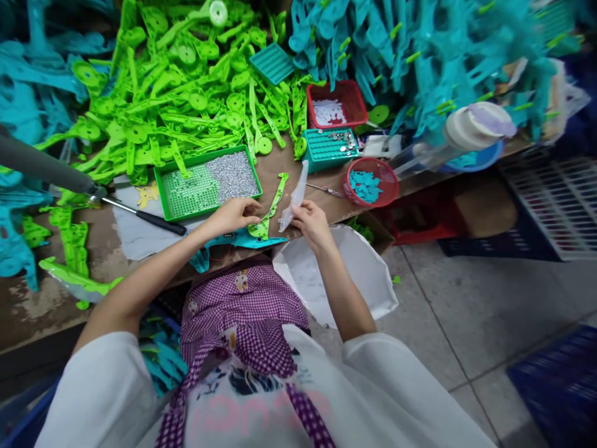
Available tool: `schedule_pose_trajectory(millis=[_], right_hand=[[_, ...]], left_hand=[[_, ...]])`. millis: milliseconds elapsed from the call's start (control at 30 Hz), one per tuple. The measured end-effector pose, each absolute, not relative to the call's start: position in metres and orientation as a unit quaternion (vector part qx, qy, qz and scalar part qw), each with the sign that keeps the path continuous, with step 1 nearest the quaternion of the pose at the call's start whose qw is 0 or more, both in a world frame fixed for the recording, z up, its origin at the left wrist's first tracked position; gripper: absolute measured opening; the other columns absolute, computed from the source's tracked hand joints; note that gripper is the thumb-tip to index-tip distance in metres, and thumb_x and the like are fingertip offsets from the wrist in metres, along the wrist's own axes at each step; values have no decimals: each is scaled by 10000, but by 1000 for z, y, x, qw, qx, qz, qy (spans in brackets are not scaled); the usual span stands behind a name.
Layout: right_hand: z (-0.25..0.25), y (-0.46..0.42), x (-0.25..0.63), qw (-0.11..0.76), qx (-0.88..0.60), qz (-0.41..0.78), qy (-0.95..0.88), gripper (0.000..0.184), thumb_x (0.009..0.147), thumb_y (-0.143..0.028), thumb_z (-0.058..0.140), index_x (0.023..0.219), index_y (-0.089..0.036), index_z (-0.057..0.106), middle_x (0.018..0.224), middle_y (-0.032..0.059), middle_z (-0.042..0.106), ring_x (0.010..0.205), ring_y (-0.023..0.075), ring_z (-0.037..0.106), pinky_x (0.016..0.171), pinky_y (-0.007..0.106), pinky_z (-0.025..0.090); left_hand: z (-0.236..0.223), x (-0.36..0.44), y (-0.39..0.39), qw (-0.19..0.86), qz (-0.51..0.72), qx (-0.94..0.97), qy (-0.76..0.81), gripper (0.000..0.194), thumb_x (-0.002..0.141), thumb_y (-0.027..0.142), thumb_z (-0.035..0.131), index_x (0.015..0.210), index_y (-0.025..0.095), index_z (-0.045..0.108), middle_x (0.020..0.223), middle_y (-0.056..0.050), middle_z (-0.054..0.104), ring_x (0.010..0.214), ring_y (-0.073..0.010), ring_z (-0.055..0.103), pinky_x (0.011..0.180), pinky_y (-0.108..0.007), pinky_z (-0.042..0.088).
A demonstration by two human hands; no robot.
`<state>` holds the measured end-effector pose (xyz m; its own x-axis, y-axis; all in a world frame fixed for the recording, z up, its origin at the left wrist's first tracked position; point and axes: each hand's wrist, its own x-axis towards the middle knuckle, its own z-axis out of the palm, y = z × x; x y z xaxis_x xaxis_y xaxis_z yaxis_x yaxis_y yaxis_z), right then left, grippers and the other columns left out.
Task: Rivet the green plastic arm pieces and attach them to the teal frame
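My right hand (311, 225) pinches the lower end of a long, translucent whitish plastic piece (298, 190), which tilts upward over the table. To its left, my left hand (234, 213) has bent fingers with a gap between them. Its fingertips are at the edge of a slim bright green plastic part (273, 211); whether they touch it I cannot tell. Under that part, at the table's front edge, lies a teal plastic shell (242, 238). A green tray (170, 214) filled partly with small silvery screws (233, 174) stands just beyond my left hand.
Green parts (186, 93) and teal shells (420, 56) are heaped behind. A red bin (310, 102), teal tray (321, 163), red basket (395, 186) and clear bottle (436, 152) stand right. A black-handled rod (163, 223) slants in from the left. A white sack (364, 280) hangs below the edge.
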<state>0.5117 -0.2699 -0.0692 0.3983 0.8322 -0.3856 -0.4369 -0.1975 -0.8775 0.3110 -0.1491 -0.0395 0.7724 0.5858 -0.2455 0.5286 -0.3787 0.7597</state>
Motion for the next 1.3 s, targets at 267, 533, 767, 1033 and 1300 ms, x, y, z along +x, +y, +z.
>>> schedule_pose_trajectory(millis=[267, 533, 767, 1033, 1300], right_hand=[[-79, -256, 499, 552, -567, 580, -194, 540, 502, -455, 889, 847, -204, 557, 703, -52, 689, 655, 110, 671, 713, 306, 604], [-82, -257, 495, 539, -606, 555, -185, 488, 574, -413, 872, 815, -209, 501, 641, -83, 629, 620, 93, 656, 687, 288, 618], [-83, -255, 489, 506, -647, 533, -200, 442, 656, -386, 818, 809, -226, 435, 599, -106, 584, 545, 76, 631, 608, 239, 604], [-81, -260, 504, 377, -724, 489, -308, 483, 744, -545, 699, 1007, -208, 474, 623, -24, 649, 444, 160, 623, 414, 277, 528], [-78, -235, 530, 353, -709, 153, -591, 439, 953, -390, 409, 1323, -204, 557, 1466, 117, 516, 1382, 244, 455, 1155, 466, 350]], left_hand=[[-58, 312, -147, 547, 5, 769, 330, 410, 745, 314, 691, 1109, 125, 687, 1014, -123, 745, 861, -193, 679, 791, -326, 515], [-52, 312, -149, 556, 8, 760, 335, 389, 743, 322, 693, 1077, 123, 717, 1015, -118, 750, 839, -191, 672, 773, -325, 509], [-53, 311, -152, 535, 5, 776, 334, 391, 769, 331, 672, 1095, 120, 717, 1024, -112, 748, 864, -196, 674, 799, -321, 504], [-53, 309, -156, 478, 11, 825, 300, 476, 761, 360, 716, 1179, 135, 690, 1116, -115, 721, 958, -219, 649, 851, -329, 468], [-56, 306, -152, 450, 16, 846, 286, 447, 773, 412, 711, 1144, 164, 718, 1027, -99, 685, 824, -193, 612, 768, -315, 447]])
